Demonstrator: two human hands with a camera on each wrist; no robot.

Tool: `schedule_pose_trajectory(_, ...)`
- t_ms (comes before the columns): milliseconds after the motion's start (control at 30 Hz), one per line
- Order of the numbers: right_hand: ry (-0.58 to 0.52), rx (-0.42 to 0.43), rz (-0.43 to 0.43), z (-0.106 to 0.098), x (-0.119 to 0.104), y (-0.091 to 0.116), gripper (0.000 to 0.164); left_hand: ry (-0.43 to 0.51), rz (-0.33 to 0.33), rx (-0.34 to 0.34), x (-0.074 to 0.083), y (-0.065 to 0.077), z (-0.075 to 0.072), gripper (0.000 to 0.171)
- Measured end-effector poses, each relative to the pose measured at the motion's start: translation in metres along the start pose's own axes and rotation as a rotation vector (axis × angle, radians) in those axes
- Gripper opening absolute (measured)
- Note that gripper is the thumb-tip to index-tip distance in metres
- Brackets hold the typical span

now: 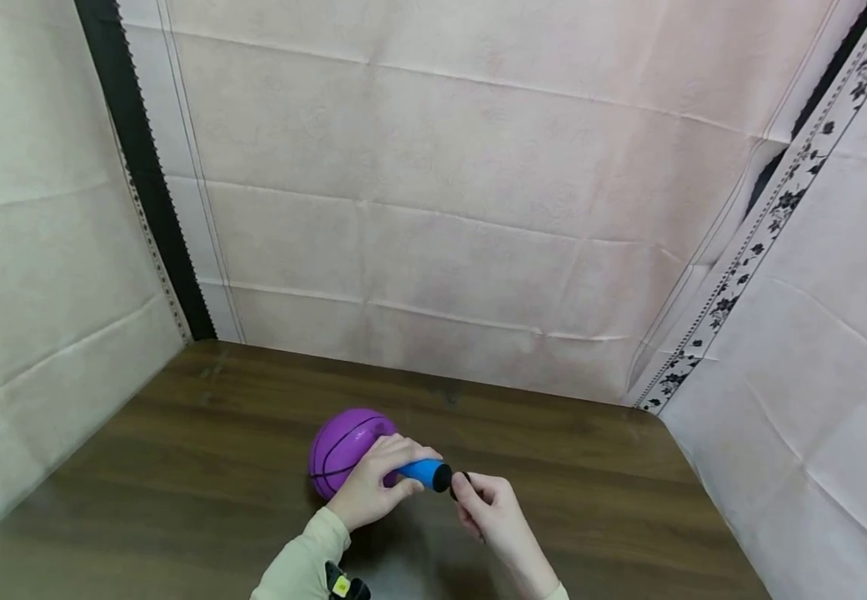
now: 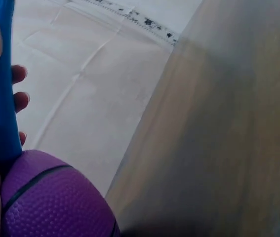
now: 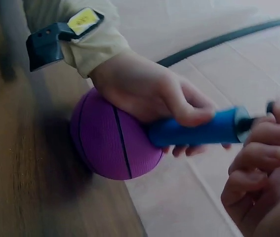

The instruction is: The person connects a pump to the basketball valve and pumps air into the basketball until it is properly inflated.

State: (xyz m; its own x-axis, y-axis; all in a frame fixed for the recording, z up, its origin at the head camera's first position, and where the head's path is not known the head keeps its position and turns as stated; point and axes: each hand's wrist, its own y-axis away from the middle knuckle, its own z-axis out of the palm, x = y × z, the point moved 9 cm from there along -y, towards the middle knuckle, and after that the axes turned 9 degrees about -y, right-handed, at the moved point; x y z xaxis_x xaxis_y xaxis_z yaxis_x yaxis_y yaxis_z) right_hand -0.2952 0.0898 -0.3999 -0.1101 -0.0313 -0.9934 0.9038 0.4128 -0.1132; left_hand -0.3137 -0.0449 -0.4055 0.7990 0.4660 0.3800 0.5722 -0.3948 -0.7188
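Note:
A small purple basketball (image 1: 339, 450) with black lines sits on the brown table. Against its right side is the end of a blue hand pump (image 1: 423, 472) with a black cap. My left hand (image 1: 379, 482) grips the pump's blue barrel, thumb on one side and fingers round the other, as the right wrist view also shows. The pump's black handle (image 3: 270, 107) is pinched in my right hand (image 1: 492, 507), close to the cap with a short dark rod between them. Where pump and ball meet, the left wrist view shows the blue barrel (image 2: 0, 106) right at the purple surface (image 2: 56, 197).
The wooden tabletop (image 1: 253, 425) ends at a pale cloth wall (image 1: 433, 250) behind. More cloth walls (image 1: 43, 292) stand at left and right, the right one with a dark floral border (image 1: 749, 267). A black wrist device (image 1: 347, 583) sits on the left sleeve (image 1: 306, 554).

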Motion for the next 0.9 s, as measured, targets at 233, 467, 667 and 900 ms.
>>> schedule_pose_trajectory(233,-0.043,-0.098,-0.138,-0.004,-0.034,0.018,0.043,0.023,-0.015,0.009,-0.002,0.001,-0.007,0.038)
schedule_pose_trajectory(467,-0.031,-0.177,-0.268,-0.008,-0.057,0.032,0.039,0.002,-0.032,0.057,-0.005,0.000,-0.015,0.035)
schedule_pose_trajectory(667,0.049,-0.081,-0.111,0.005,-0.024,0.007,0.042,-0.022,0.027,0.049,0.001,-0.003,-0.011,0.031)
schedule_pose_trajectory(900,0.119,-0.034,-0.010,0.009,-0.004,0.000,0.045,-0.042,0.054,0.046,0.000,0.001,-0.014,0.035)
